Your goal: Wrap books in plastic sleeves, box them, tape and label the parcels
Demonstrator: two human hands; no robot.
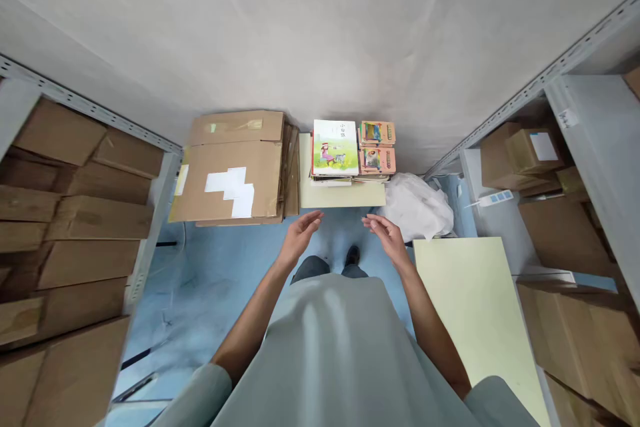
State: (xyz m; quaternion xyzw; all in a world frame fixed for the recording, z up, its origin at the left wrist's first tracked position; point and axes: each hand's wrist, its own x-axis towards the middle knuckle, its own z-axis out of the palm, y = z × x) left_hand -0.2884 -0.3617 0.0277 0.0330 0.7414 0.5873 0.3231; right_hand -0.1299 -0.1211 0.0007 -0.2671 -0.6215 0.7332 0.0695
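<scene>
My left hand [301, 235] hovers in front of the small cream table [320, 198], fingers stretched out and nothing in them. Level with it on the other side, my right hand [386, 233] is also held out, empty, its fingers extended. Both palms are turned inward with a gap between them. Beyond the hands, a stack of books [335, 148] with a white and green illustrated cover lies on the table. Beside it on the right sit small pink-orange picture books [377, 160] in two piles. Neither hand touches the books.
Flattened cardboard boxes [240, 173] lean left of the books. A white plastic bag [419, 205] sits to the right, near another cream tabletop [463, 307]. Shelves with brown cartons [95, 217] line both sides; a white power strip [495, 198] rests on the right shelf.
</scene>
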